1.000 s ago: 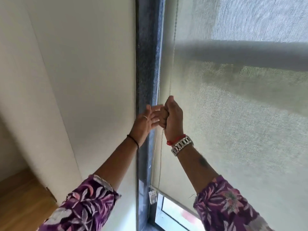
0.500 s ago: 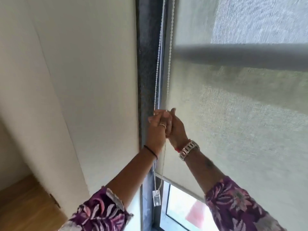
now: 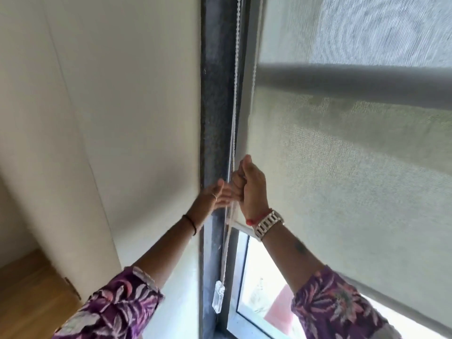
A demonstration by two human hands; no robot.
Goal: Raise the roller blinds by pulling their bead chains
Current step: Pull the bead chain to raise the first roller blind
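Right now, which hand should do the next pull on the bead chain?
Probably the right hand: its fist is shut around the bead chain, higher up. The left hand is open with fingers spread beside the chain.

No readable text in view

No word, label, brand or number can be read anywhere. The wristwatch (image 3: pixel 268 224) shows only its metal band, its dial turned away. The clear plastic weight (image 3: pixel 218 300) at the bottom of the bead chain (image 3: pixel 235 77) bears no legible marking, and the blind (image 3: pixel 354 167) is plain fabric.
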